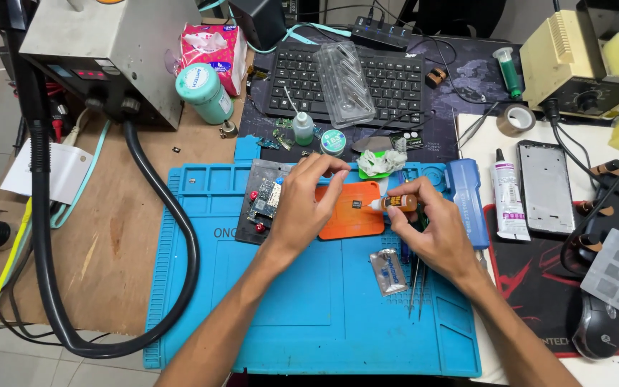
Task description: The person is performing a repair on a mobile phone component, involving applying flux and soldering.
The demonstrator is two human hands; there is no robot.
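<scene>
Right hand (pixel 435 233): thumb and forefinger are closing round a small amber dropper bottle (pixel 397 203), holding it on its side with the white nozzle pointing left; the remaining fingers are curling loosely beneath. The nozzle tip is lying just beside a tiny dark chip (pixel 356 204), which is sitting on an orange pad (pixel 349 222); whether tip and chip are touching cannot be told. Left hand (pixel 308 201): fingers are bending together, fingertips pinching down at the pad's far edge; whether they are holding anything cannot be told. The pad is resting on a blue work mat (pixel 309 308), centre, far half. Left of the pad, partly under the left hand, a circuit board is sitting clamped in a dark holder (pixel 259 201). Near the right hand, on the mat, a small silver sachet (pixel 388 272) and tweezers (pixel 417 290) are lying. Right of the hand, a blue handheld tool (pixel 467 197) is lying lengthwise. Beyond the mat, a black keyboard (pixel 388 82) is bearing a clear plastic tray (pixel 345 82).
</scene>
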